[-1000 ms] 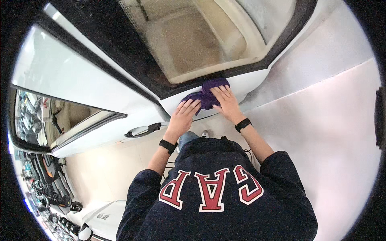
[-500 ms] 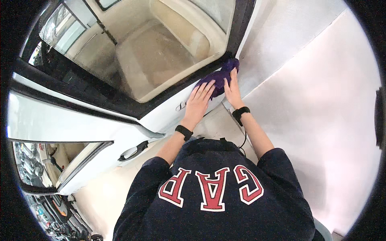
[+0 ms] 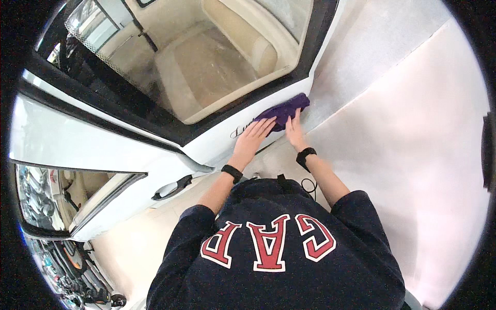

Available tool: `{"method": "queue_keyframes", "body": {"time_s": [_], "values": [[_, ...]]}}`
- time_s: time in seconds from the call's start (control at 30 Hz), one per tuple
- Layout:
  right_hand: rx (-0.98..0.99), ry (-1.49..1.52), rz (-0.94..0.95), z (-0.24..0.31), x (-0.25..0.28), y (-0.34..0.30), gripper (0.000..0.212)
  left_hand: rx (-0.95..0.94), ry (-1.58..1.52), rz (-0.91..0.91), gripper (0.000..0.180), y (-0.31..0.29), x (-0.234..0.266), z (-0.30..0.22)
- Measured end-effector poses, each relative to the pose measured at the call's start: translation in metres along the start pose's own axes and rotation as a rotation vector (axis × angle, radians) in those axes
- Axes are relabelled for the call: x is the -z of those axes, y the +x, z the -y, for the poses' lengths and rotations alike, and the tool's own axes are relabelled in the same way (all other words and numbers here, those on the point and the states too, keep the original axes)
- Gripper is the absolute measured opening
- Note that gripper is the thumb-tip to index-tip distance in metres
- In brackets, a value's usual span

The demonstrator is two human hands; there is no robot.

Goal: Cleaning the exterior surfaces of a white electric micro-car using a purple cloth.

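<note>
Head cam: LH [image 3: 252, 136], RH [image 3: 295, 134] on cloth [image 3: 282, 111], tan trim [image 3: 247, 40] in cabin [image 3: 206, 72].

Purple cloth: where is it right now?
In the head view, the purple cloth is above and slightly right of centre, against the white panel below the dark-edged window, touched by the left hand and right hand.

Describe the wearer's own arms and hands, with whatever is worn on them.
The left hand and right hand are ungloved. Each wrist carries a black band: left band, right band. The forearms are uncovered up to loose, dark navy sleeves, which match a top marked with big red, white-edged letters.
</note>
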State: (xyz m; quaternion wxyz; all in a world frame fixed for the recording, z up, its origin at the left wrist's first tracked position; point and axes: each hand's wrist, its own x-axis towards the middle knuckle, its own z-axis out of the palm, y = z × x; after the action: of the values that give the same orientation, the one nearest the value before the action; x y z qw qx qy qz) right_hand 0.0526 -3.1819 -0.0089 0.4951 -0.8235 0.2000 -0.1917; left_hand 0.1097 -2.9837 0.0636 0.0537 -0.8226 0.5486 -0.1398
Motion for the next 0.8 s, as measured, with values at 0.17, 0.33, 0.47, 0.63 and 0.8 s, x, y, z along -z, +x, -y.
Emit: {"method": "queue_keyframes", "body": {"time_s": [0.17,0.33,0.47,0.63,0.8], "values": [[0.093,-0.020,0.101,0.025,-0.018,-0.024,0.070,0.066,-0.120,0.012,0.068,-0.053,-0.014,0.006],[0.291,-0.061,0.078,0.078,-0.015,-0.017,0.065,0.098,-0.087,0.013,0.068,-0.058,0.001,0.015],[0.140,0.213,-0.144,0.083,-0.020,0.013,0.070,0.102,-0.157,-0.046,0.068,-0.013,0.029,0.017],[-0.034,0.337,-0.287,0.070,0.011,0.059,0.073,0.018,-0.268,-0.143,0.069,0.051,0.041,0.016],[-0.251,0.452,-0.279,0.059,0.020,0.060,0.074,-0.029,-0.012,-0.112,0.070,0.059,0.012,0.007]]}}
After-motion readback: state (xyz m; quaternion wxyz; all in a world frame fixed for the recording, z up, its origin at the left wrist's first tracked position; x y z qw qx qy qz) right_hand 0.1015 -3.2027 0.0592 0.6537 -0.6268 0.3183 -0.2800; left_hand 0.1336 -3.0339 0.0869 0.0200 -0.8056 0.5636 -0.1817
